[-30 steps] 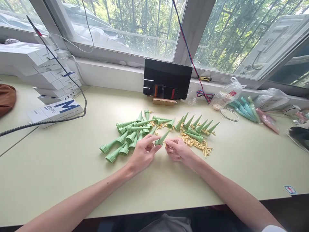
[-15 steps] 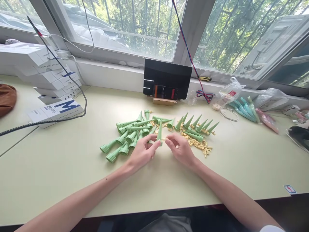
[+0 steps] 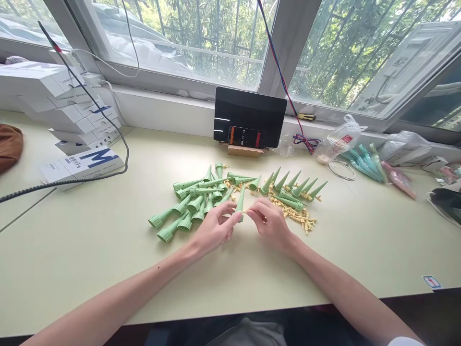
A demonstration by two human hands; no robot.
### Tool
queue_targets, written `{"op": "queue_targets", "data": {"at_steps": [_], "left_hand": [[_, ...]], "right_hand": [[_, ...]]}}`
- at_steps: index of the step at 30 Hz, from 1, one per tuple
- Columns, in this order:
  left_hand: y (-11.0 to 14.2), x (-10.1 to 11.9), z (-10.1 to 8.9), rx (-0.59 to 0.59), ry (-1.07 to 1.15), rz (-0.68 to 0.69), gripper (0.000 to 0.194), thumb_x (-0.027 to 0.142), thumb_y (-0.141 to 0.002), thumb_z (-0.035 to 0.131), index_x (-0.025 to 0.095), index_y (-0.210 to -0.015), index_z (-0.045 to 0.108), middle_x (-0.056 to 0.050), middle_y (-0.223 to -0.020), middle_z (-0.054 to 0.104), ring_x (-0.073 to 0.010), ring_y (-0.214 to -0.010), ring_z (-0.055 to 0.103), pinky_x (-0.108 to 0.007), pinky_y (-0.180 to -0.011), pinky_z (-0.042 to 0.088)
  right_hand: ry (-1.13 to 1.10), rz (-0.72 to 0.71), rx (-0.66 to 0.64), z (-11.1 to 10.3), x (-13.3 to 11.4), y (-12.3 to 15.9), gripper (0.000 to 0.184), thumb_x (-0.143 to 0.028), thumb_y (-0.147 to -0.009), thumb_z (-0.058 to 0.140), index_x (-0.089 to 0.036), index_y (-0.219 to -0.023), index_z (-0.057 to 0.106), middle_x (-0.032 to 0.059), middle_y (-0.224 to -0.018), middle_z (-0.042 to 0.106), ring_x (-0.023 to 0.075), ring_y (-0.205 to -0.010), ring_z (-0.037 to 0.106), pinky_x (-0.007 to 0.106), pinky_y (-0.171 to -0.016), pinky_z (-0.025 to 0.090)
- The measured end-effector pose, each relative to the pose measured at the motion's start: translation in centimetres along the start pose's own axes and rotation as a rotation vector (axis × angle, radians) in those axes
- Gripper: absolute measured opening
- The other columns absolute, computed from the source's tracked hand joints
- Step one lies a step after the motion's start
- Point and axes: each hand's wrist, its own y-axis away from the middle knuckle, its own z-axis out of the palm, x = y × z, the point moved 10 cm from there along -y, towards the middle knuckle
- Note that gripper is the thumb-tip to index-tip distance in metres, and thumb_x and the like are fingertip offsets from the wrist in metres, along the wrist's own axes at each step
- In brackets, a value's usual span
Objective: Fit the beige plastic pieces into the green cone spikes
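My left hand (image 3: 218, 224) is closed on the base of a green plastic spike (image 3: 240, 201), which points upward and leans slightly right. Close beside it, my right hand (image 3: 268, 218) pinches a small yellow plastic piece (image 3: 245, 212) against the side of the spike. Only the tip of that piece shows between the fingers. To the left lies a heap of green spikes (image 3: 194, 204) with hollow ribbed caps. Several spikes (image 3: 281, 181) stand upright in a group behind my right hand, with yellow pieces at their sides. Loose yellow pieces (image 3: 304, 220) are scattered right of that hand.
A black tablet (image 3: 252, 108) leans on the window ledge, with a phone (image 3: 237, 136) showing a timer before it. White boxes (image 3: 82, 163) are stacked at left, a black cable (image 3: 124, 144) crossing them. Plastic bags (image 3: 340, 139) lie at back right.
The spike in my left hand has tilted a little to the right and come slightly lower. My right hand has moved slightly left, bringing the yellow piece up to the spike.
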Motion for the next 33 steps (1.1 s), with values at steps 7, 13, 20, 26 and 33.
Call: {"op": "queue_targets", "data": {"at_steps": [7, 13, 20, 26, 33], "left_hand": [[0.0, 0.4, 0.0, -0.022, -0.03, 0.021, 0.038, 0.046, -0.09, 0.059, 0.018, -0.116, 0.055, -0.004, -0.09, 0.058, -0.0057, -0.044, 0.047, -0.021, -0.04, 0.037], [0.3, 1.2, 0.3, -0.042, -0.107, 0.095, 0.033, 0.038, -0.091, 0.059, 0.018, -0.117, 0.058, 0.005, -0.064, 0.048, -0.0075, -0.047, 0.044, -0.02, -0.043, 0.036], [0.8, 3.4, -0.1, 0.063, -0.317, 0.41, 0.023, 0.024, -0.091, 0.06, 0.019, -0.114, 0.063, 0.001, -0.08, 0.056, -0.0068, -0.056, 0.043, -0.019, -0.053, 0.042], [1.1, 4.0, 0.1, 0.071, -0.401, 0.51, 0.026, 0.019, -0.093, 0.059, 0.021, -0.119, 0.063, -0.003, -0.101, 0.062, -0.0061, -0.061, 0.048, -0.019, -0.057, 0.046], [0.7, 3.4, -0.7, 0.133, -0.386, 0.417, 0.025, 0.022, -0.093, 0.058, 0.019, -0.117, 0.063, -0.001, -0.089, 0.058, -0.0071, -0.059, 0.048, -0.019, -0.054, 0.044]], "right_hand": [[-0.063, 0.062, 0.019, -0.1, 0.1, -0.1, 0.031, -0.026, -0.096, 0.052, -0.019, -0.065, 0.048, -0.0018, -0.062, 0.044, 0.0111, -0.054, 0.037, 0.026, -0.053, 0.03], [-0.251, 0.307, 0.008, 0.3, 2.0, 0.3, 0.037, -0.035, -0.093, 0.053, -0.019, -0.061, 0.045, -0.0043, -0.055, 0.037, 0.0091, -0.05, 0.031, 0.025, -0.048, 0.024], [-0.606, 0.615, -0.075, 2.2, 4.1, 1.0, 0.037, -0.04, -0.083, 0.06, -0.017, -0.056, 0.051, -0.0056, -0.046, 0.04, 0.0064, -0.042, 0.029, 0.023, -0.044, 0.023], [-0.896, 0.821, -0.19, 4.2, 4.6, 2.0, 0.031, -0.029, -0.077, 0.062, -0.017, -0.052, 0.047, -0.0075, -0.045, 0.036, 0.0036, -0.041, 0.02, 0.021, -0.041, 0.013], [-0.888, 0.868, -0.173, 4.4, 4.9, 2.2, 0.036, -0.042, -0.081, 0.066, -0.016, -0.059, 0.055, -0.0088, -0.043, 0.034, 0.0031, -0.038, 0.019, 0.02, -0.038, 0.012]]}}
